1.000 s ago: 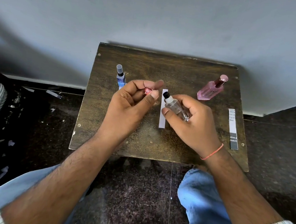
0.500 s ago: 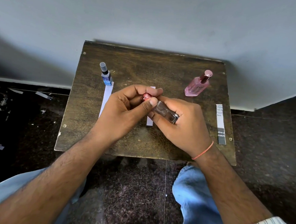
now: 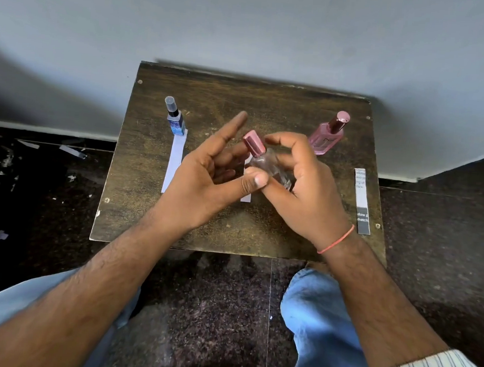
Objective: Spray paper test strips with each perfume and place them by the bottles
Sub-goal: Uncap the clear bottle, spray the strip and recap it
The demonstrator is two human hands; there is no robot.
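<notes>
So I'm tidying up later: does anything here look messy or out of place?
Yes: torn paper scraps litter the dark floor left of the table. On the table nothing looks spilled or tipped.

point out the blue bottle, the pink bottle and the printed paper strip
blue bottle [image 3: 176,123], head view, on its blue body below the black collar
pink bottle [image 3: 325,139], head view, on its pink glass body
printed paper strip [image 3: 361,197], head view, on its white middle, near the table's right edge
</notes>
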